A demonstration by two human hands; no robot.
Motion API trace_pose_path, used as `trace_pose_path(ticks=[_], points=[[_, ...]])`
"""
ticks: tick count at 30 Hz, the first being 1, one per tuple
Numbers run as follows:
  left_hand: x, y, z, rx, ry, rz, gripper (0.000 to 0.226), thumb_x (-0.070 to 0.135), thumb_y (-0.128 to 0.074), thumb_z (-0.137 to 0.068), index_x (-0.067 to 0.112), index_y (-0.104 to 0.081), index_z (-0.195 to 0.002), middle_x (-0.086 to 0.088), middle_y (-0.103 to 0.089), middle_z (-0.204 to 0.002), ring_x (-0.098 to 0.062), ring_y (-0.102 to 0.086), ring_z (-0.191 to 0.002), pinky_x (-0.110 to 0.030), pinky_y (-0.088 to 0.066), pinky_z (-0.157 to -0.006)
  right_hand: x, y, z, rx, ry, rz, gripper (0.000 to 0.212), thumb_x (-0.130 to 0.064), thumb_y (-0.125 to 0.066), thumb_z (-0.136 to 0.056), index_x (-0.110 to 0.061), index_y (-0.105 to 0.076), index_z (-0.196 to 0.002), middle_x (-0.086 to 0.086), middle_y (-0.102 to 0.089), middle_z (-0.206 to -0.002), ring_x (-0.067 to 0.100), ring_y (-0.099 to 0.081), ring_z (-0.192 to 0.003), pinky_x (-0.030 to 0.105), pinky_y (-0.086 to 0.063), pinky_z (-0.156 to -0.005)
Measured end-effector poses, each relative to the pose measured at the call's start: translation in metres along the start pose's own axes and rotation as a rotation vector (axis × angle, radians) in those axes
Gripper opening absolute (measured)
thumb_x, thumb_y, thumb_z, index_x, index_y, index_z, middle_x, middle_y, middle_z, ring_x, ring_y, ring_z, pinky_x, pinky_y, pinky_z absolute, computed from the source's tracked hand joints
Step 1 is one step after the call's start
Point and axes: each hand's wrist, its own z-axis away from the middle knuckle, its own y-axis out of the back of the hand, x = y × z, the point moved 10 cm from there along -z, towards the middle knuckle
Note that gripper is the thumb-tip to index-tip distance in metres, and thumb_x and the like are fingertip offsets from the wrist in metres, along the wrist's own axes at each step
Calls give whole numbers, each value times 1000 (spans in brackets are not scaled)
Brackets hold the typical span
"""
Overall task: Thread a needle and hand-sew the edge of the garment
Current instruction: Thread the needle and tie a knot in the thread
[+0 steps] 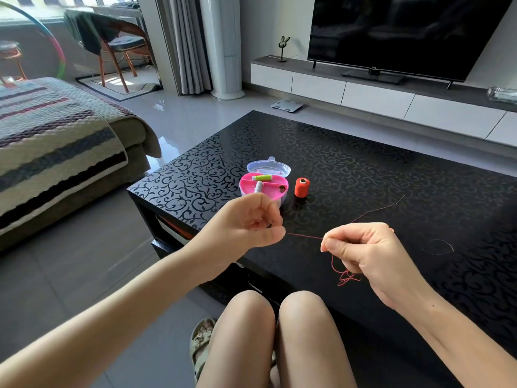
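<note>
Head view: a left hand [251, 222] and a right hand [363, 247], one red thread [303, 236], one orange-red spool [301, 187], and one pink sewing box [275, 193] holding one green spool [263, 177] and one white spool [258, 187]. The thin thread runs taut between the hands, tangles in loops below the right hand and trails beyond it over the black surface [363, 169]. Each hand's fingers are curled, pinching the thread between thumb and forefinger. The orange-red spool and the box sit just beyond the left hand.

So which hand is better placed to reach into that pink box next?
Left, probably. The left hand is right in front of the pink box and pinches only the end of the red thread. The right hand is farther to the side, pinching the thread with a tangle hanging under it.
</note>
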Motion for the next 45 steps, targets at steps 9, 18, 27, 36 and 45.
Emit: trace_pose_path(ticks=[9, 18, 27, 36, 45], points=[[-31, 2, -1, -155, 216, -212, 9, 37, -69, -79, 32, -73, -73, 10, -67, -77, -12, -54, -78, -34, -41, -77, -14, -27, -5, -305, 27, -120, 13, -18, -68, -83, -9, -72, -74, 0, -42, -52, 10, -30, -45, 21, -27, -45], [37, 49, -23, -50, 0, 772, 24, 12, -87, -61, 10, -68, -76, -10, -70, -106, -26, -65, -107, -42, -49, -99, -8, -82, -25, -566, 102, -147, 26, -24, -56, -90, -4, -68, -101, 11, -70, -83, 24, -67, -82, 27, -51, -81], [70, 143, -20, 316, -144, 1111, 37, -14, -78, -44, -2, -67, -77, -11, -69, -82, -25, -69, -71, -43, -58, -71, 30, -99, -59, -499, 30, 174, 12, -14, -69, -86, -9, -70, -97, -4, -62, -66, 8, -55, -62, 21, -44, -60], [35, 223, 13, 620, -205, 1375, 37, -18, -65, -50, -1, -62, -83, -11, -67, -69, -19, -63, -69, -31, -50, -79, 41, -9, -64, -181, 44, -7, 34, -36, -65, -82, -4, -67, -72, -2, -29, -50, 12, -23, -48, 27, -20, -49], [-2, 245, 33, 740, -191, 1539, 26, 2, -40, -98, -4, -62, -86, -15, -67, -73, -21, -64, -74, -29, -49, -90, 75, 82, -73, 236, -62, -480, 25, -14, -53, -95, 5, -58, -80, -6, -25, -41, 5, -22, -35, 17, -21, -35]])
